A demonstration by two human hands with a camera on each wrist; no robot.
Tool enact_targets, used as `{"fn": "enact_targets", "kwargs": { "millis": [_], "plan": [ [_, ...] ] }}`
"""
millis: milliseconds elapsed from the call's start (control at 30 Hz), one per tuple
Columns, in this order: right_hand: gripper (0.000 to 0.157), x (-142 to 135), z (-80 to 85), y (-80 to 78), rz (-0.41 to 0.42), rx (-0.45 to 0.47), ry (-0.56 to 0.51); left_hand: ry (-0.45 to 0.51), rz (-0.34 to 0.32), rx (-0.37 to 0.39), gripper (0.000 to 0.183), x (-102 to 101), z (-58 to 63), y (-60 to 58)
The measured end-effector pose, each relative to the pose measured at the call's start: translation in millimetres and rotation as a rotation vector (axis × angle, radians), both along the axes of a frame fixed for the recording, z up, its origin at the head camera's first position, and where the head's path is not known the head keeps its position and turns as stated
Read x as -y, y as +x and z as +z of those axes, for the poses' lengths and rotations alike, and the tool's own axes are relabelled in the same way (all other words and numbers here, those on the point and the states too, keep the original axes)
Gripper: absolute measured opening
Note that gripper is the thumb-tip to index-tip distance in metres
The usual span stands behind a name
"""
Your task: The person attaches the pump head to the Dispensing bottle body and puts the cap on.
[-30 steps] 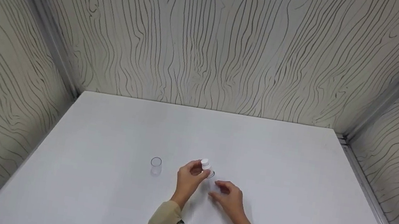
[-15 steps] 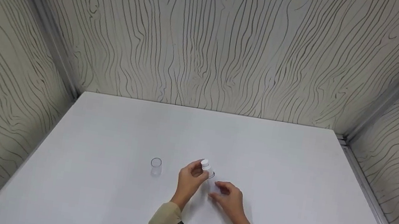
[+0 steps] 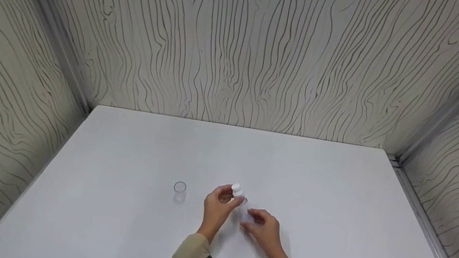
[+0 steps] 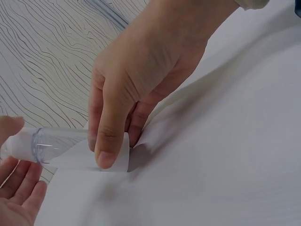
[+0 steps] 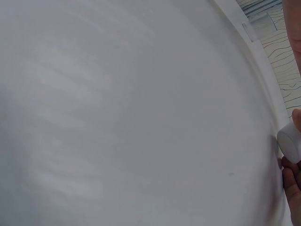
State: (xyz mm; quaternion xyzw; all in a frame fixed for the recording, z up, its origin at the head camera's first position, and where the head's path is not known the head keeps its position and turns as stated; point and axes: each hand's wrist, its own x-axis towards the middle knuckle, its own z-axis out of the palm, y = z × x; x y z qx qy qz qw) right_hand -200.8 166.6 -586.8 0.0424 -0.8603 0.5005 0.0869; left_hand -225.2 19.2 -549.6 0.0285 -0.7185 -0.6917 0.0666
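Observation:
My left hand (image 3: pixel 216 207) pinches a small white bottle (image 3: pixel 237 190), cap up, between thumb and fingers. The lower part of the bottle is at the mouth of a clear cup (image 4: pixel 70 146) and overlaps its rim in the head view. From the right, my right hand (image 3: pixel 265 229) grips the cup low on its wall; in the left wrist view its thumb (image 4: pixel 107 157) presses the near side, close to the base. The cup is close over the white table. At the right edge of the right wrist view, a white cylinder end (image 5: pixel 288 145) shows between fingers.
A second clear cup (image 3: pixel 179 192) stands upright on the white table (image 3: pixel 125 154), to the left of my hands. Wood-grain patterned panels (image 3: pixel 241 49) enclose the table at the back and both sides.
My left hand shifts only very slightly with the bottle at the cup's mouth. The right hand and the second cup stay in place.

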Motion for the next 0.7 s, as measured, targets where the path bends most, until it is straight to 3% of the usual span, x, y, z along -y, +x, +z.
{"fn": "enact_targets", "kwargs": {
  "millis": [367, 700],
  "plan": [
    [0.033, -0.3, 0.0, -0.5, 0.006, -0.032, 0.004, -0.006, 0.031, -0.007, 0.038, 0.1, -1.2, -1.3],
    [0.034, -1.5, 0.0, 0.5, 0.0, 0.027, -0.05, -0.027, 0.037, -0.02, 0.036, -1.2, 2.4, 1.9]
  ]
}}
